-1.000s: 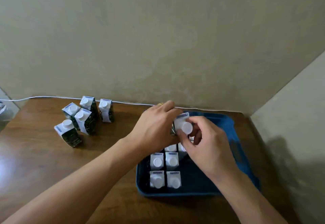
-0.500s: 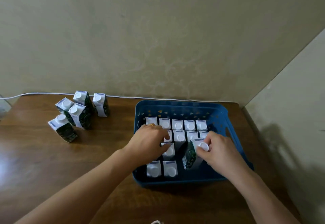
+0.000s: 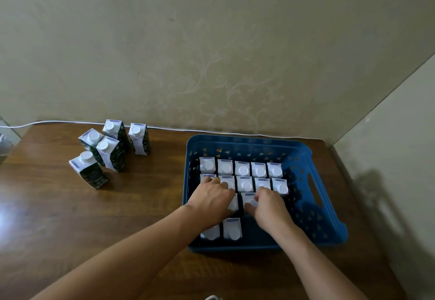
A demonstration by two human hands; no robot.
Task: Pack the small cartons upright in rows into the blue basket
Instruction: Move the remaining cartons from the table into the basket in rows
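Third-row carton [image 3: 250,202], white cap up, stands inside the blue basket [image 3: 315,205], just near of the second row and roughly mid-basket; it looks upright or nearly so, its lower body hidden. Right hand [image 3: 270,208] has its fingers curled round this carton, thumb on the near-left side of the cap, the other fingers over the far edge. Left hand [image 3: 211,199] lies over the left part of the same row, fingers bent down onto cartons there; whether it actually grips one or only steadies them cannot be told, since the hand covers them. Packed so far: a far row of five [image 3: 242,169] along the basket's back wall, a second row [image 3: 244,184] touching it, a partial third row under the hands, and two cartons [image 3: 231,228] at the basket's near-left corner. Right half of the basket's near floor is bare. Five loose cartons [image 3: 110,149] stand in a cluster on the wooden table [image 3: 58,205], well left of the basket; a white cable [image 3: 70,122] runs along the wall behind them. Judgement: placement in hand, task past halfway. Risks: the carton has no neighbour on its right, so a release while it leans could tip it into the bare space; a withdrawing knuckle could catch adjacent caps and skew the rows; a row seated crooked would cost room for the remaining five.
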